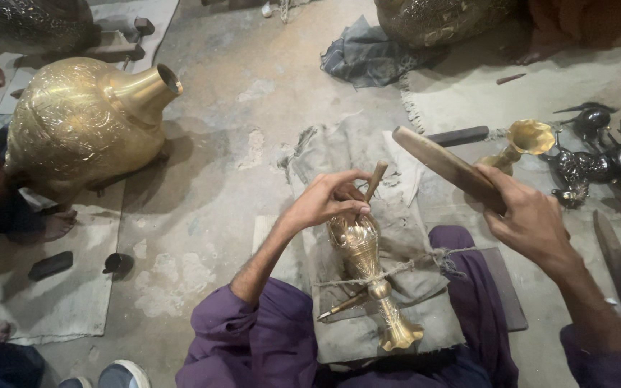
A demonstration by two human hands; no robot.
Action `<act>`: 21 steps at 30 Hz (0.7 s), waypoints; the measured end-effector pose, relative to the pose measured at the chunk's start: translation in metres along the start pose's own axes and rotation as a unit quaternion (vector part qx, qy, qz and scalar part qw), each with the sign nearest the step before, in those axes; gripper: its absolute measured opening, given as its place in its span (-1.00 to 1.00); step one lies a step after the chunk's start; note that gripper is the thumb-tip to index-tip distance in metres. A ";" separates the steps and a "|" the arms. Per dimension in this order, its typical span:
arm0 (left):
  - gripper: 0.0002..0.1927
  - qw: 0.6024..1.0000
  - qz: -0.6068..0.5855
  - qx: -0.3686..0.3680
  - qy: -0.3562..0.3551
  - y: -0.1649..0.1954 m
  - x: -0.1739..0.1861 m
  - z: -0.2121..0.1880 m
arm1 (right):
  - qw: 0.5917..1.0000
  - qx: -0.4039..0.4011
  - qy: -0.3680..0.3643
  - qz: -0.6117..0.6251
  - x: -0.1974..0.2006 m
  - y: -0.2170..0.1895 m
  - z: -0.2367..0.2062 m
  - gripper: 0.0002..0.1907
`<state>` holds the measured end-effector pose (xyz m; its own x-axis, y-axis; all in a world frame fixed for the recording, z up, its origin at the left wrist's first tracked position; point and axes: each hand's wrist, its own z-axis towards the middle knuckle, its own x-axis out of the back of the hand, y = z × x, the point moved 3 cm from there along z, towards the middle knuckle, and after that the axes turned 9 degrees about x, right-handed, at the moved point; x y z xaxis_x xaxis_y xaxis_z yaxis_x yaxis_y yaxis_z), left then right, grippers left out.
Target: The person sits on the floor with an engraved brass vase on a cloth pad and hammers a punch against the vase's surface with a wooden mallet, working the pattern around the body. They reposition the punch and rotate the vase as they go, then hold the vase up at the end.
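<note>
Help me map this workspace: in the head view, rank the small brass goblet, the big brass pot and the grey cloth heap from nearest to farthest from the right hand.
From the right hand, which holds a wooden mallet:
1. Small brass goblet, just above it.
2. Grey cloth heap, up and to the left.
3. Big brass pot, far left.

a small engraved brass vase (363, 251) lies tied by cord on the grey padded cloth (397, 316) over my lap, a thin chisel (375, 181) set against it, a flat wooden mallet (445, 167) raised aslant.
</note>
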<state>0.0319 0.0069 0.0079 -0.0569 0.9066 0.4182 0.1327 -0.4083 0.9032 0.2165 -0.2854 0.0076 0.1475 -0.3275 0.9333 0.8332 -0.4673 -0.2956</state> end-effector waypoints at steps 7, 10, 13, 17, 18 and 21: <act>-0.41 1.000 0.001 0.004 -0.009 0.007 -0.001 0.000 | 0.993 0.012 0.039 0.115 0.005 0.000 0.005 -0.20; -0.41 1.000 -0.008 0.021 -0.014 0.006 -0.001 -0.001 | 0.987 -0.023 -0.021 0.156 0.001 0.001 0.009 -0.22; -0.41 1.000 0.008 0.009 -0.006 0.005 -0.002 -0.001 | 0.992 -0.040 -0.114 0.021 -0.002 0.006 0.009 -0.22; -0.44 0.999 0.030 -0.023 0.018 0.002 -0.003 -0.001 | 0.982 -0.053 -0.025 0.182 -0.004 0.007 0.011 -0.34; -0.44 0.998 0.037 -0.039 0.023 0.002 -0.003 -0.001 | 0.963 -0.057 -0.003 0.263 -0.006 0.007 0.012 -0.35; -0.43 1.000 0.019 0.000 0.020 -0.002 -0.004 -0.002 | 0.988 -0.034 -0.148 -0.033 -0.012 0.006 0.010 -0.28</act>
<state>0.0294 0.0034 0.0045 -0.0921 0.8855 0.4555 0.1347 -0.4422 0.8868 0.2249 -0.2759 -0.0029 0.2510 -0.0440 0.9670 0.8105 -0.5366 -0.2347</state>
